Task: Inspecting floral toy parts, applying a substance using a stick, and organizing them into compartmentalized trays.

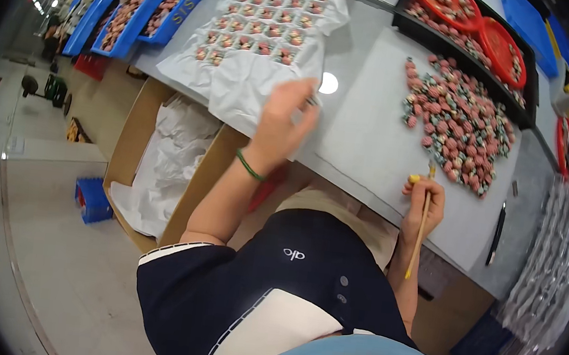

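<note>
My left hand, with a green band at its wrist, is over the crumpled white paper at the near edge of a compartment tray. Its fingers are curled and blurred, and a small dark bit shows between the tips, too unclear to name. Small pink-and-cream pieces sit in rows in the tray. My right hand is closed round a thin paintbrush with a wooden handle, its tip pointing away from me. Something yellow shows at the fingertips. Just beyond lies a loose pile of pink and grey-green beads on a white sheet.
Blue bins of pink pieces stand at the far left. A black tray carries red dishes at the far right. A black pen lies at right. A cardboard box with white paper stands below the table's left edge.
</note>
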{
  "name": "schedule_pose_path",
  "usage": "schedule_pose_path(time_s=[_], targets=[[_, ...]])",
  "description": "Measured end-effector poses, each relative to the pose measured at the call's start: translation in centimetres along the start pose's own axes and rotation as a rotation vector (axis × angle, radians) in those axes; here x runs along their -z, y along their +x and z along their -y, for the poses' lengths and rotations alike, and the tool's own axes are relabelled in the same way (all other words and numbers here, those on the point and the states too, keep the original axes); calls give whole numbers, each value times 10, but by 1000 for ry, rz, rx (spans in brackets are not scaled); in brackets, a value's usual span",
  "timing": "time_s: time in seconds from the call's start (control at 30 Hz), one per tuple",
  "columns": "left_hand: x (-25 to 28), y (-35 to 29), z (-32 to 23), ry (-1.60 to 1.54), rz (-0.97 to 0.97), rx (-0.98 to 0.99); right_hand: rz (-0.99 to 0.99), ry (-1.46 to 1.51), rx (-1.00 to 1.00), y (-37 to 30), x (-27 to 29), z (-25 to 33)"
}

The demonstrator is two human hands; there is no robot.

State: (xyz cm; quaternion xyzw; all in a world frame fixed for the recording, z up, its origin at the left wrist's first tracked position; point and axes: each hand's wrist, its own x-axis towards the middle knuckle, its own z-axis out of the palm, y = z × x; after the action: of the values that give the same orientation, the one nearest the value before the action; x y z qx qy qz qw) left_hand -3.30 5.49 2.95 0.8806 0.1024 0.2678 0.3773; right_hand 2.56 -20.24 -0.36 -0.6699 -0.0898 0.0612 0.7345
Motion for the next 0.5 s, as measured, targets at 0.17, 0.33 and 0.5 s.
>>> schedule_pose_path(time_s=[0.17,0.33,0.5], targets=[[102,20,103,603,-259,145,-6,-39,3,-8,-15,9],[92,24,135,582,-124,159,-15,-36,-1,-1,-15,3],[52,29,148,698,-81,63,5,-46,-10,8,1,-10]])
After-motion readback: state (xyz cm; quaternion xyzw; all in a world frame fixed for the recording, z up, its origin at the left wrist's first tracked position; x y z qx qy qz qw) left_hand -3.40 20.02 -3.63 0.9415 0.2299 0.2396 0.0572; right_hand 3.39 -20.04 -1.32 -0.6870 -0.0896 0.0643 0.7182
